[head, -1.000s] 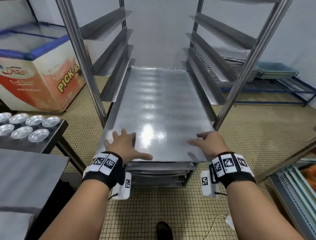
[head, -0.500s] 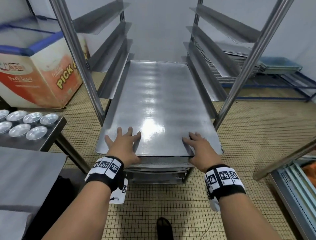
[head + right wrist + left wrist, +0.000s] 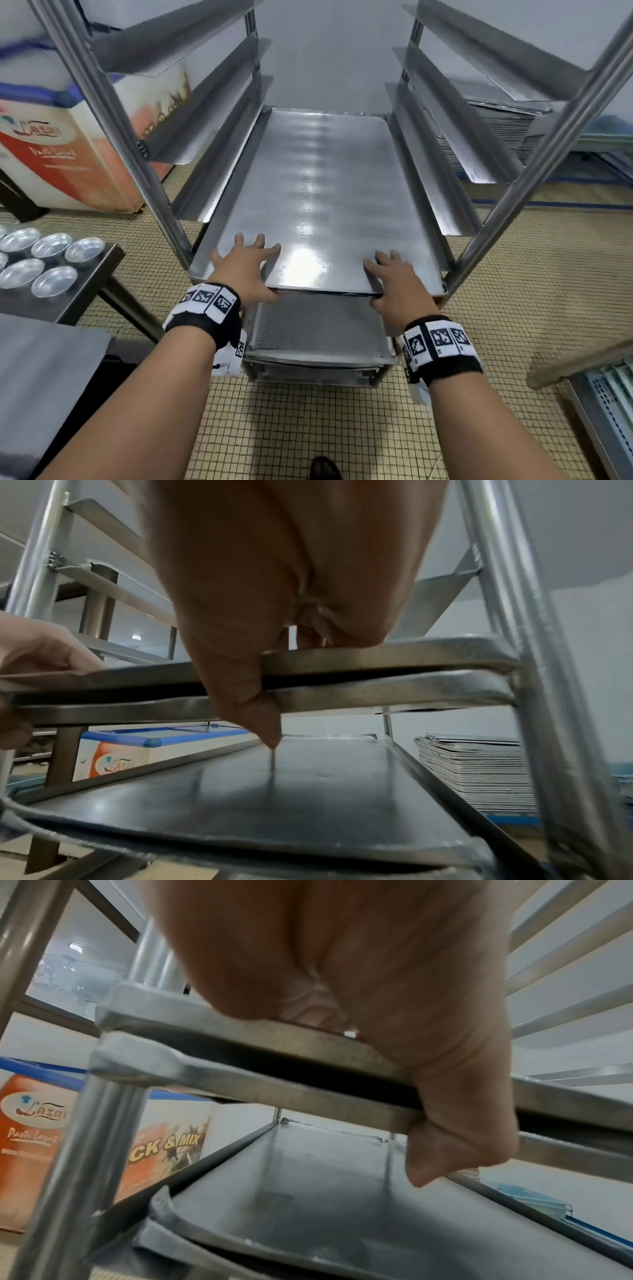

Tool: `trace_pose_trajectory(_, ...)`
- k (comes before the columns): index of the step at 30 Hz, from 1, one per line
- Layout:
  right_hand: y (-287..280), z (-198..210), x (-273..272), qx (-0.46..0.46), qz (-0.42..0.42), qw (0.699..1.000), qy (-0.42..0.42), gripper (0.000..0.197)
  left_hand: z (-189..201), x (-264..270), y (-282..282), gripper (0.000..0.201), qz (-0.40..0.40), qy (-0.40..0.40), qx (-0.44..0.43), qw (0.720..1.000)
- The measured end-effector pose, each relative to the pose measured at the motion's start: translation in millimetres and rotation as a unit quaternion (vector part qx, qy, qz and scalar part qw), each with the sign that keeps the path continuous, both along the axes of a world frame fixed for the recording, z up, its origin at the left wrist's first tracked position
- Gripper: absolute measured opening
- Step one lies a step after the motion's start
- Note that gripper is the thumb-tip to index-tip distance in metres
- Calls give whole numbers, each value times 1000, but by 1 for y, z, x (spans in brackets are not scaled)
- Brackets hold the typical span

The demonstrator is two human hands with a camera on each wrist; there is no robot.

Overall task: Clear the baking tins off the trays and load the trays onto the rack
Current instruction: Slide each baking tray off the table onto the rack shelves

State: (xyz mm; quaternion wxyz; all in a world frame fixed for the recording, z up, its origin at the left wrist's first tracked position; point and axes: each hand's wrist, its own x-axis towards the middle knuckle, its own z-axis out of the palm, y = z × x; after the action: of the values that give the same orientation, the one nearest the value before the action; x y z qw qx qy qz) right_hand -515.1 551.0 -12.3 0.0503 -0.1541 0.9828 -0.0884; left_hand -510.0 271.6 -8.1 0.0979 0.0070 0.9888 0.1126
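Observation:
A flat steel tray (image 3: 318, 192) lies on a low pair of runners in the rack (image 3: 144, 164). My left hand (image 3: 245, 270) and right hand (image 3: 399, 284) lie flat on its near edge with fingers stretched forward. The wrist views show two tray rims stacked, upper rim (image 3: 240, 1031) (image 3: 394, 653), with each thumb hanging down across both. My left hand (image 3: 342, 974) and right hand (image 3: 274, 574) fill the top of those views. A perforated tray (image 3: 318, 325) sits one level lower. Several round baking tins (image 3: 51, 260) stand on a table at the left.
A chest freezer (image 3: 51, 154) stands left of the rack. A tall stack of trays (image 3: 496, 116) (image 3: 476, 772) sits behind at the right. A steel table top (image 3: 44, 377) is at my lower left, and a metal unit (image 3: 603, 411) at my lower right.
The tray has slid deeper into the rack with both hands following it forward. My right hand shifted from the tray's right corner inward along the near edge.

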Motion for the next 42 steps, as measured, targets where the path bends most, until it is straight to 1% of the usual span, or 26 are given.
trace_pose_trajectory(4, 0, -4, -32, 12, -1, 1000, -8, 72, 5, -25, 2, 100, 7, -2, 2, 1000)
trace_pose_trajectory(8, 0, -7, -57, 31, 13, 999, 6, 66, 5, -45, 2, 101, 12, -2, -6, 1000)
trace_pose_trajectory(11, -1, -8, -70, 45, 14, 999, 12, 68, 5, -58, 0, 101, 12, -4, -10, 1000)
trace_pose_trajectory(16, -4, -13, -83, 62, 17, 998, 20, 70, 7, -70, -2, 102, 10, -18, -10, 1000)
trace_pose_trajectory(19, -6, -13, -83, 70, 14, 997, 31, 72, 9, -72, -3, 99, -1, -24, -36, 999)
trace_pose_trajectory(21, -8, -14, -78, 85, 9, 995, 44, 75, 6, -66, -2, 94, -5, -17, -63, 998)
trace_pose_trajectory(24, -15, -17, -58, 111, -15, 992, 64, 83, -7, -39, -3, 83, -9, 26, -123, 992)
trace_pose_trajectory(25, -18, -18, -48, 115, -26, 990, 72, 82, -13, -26, -5, 83, -12, 43, -138, 989)
trace_pose_trajectory(27, -26, -17, -26, 110, -42, 989, 91, 77, -21, 2, -11, 89, -14, 68, -146, 987)
trace_pose_trajectory(29, -35, -15, -2, 94, -50, 989, 98, 75, -24, 29, -21, 93, -16, 71, -129, 989)
trace_pose_trajectory(31, -49, -13, 21, 75, -51, 992, 90, 76, -24, 58, -34, 85, -4, 39, -83, 996)
trace_pose_trajectory(32, -58, -12, 31, 65, -47, 993, 81, 74, -23, 73, -43, 79, 14, 18, -54, 998)
trace_pose_trajectory(33, -69, -11, 41, 58, -38, 995, 68, 72, -22, 88, -54, 72, 40, 2, -28, 999)
trace_pose_trajectory(35, -97, -9, 59, 52, 1, 998, 36, 64, -20, 122, -77, 58, 95, -32, -4, 995)
trace_pose_trajectory(38, -150, -6, 90, 52, 69, 996, -16, 43, -19, 180, -120, 50, 162, -78, -20, 983)
trace_pose_trajectory(40, -190, -6, 116, 62, 111, 990, -51, 35, -20, 225, -150, 42, 211, -85, -27, 973)
trace_pose_trajectory(42, -231, -6, 143, 66, 166, 982, -56, 31, -24, 273, -179, 41, 267, -85, -30, 959)
